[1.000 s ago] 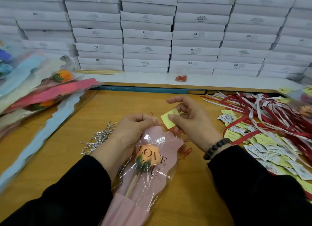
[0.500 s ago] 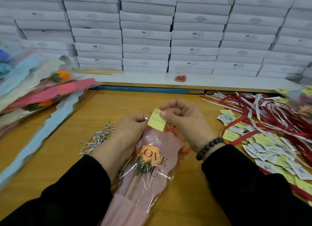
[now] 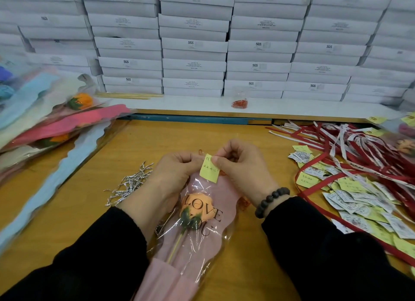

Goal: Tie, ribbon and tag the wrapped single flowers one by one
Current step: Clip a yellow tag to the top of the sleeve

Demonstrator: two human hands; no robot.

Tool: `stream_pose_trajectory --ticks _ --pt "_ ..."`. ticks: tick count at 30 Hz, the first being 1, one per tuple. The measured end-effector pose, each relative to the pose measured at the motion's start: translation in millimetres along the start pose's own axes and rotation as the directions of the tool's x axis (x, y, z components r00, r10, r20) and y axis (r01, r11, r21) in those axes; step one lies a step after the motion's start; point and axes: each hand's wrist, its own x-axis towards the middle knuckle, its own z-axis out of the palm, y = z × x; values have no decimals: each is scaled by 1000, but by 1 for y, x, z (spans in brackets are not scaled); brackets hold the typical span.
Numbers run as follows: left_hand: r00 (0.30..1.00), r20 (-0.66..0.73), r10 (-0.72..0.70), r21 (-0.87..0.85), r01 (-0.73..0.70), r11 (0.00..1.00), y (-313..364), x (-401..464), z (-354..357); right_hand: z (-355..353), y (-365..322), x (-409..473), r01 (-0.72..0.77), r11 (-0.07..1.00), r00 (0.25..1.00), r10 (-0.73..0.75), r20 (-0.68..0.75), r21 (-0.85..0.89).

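A single orange flower in a pink and clear wrap (image 3: 202,228), printed "LOVE YOU", lies lengthwise on the wooden table in front of me. My left hand (image 3: 173,172) grips the top edge of the wrap. My right hand (image 3: 242,166) pinches a small yellow handwritten tag (image 3: 209,169) against that top edge, thumb on the tag. Both hands touch at the wrap's top. A bead bracelet sits on my right wrist.
Silver twist ties (image 3: 130,184) lie left of the wrap. Red and white ribbons (image 3: 359,148) and a heap of yellow and printed tags (image 3: 359,199) cover the right side. Wrapped flowers (image 3: 56,123) are piled at the left. White boxes (image 3: 195,44) are stacked behind; red clips (image 3: 239,103) sit on the shelf.
My right hand brought the yellow tag leftward from beside the wrap onto its top edge, meeting my left hand. The tag now hangs upright with its writing facing me.
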Motion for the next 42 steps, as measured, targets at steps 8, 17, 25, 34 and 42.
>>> stream_pose_trajectory --ticks 8,17,25,34,42 --pt "999 1 -41 39 41 998 5 -3 1 3 2 -1 -23 999 999 24 -26 34" --pt "999 50 11 62 -14 998 4 -3 -2 2 1 -2 -21 999 999 22 -29 41" --pt "1000 0 12 53 -12 999 2 0 -2 -1 -1 -2 -39 999 999 39 5 6" --pt "999 -40 9 44 -8 999 1 2 -2 -16 1 5 -53 999 996 52 -68 -9" --pt "999 -50 7 80 -3 997 4 -1 -3 -54 22 8 -164 908 981 191 34 -386"
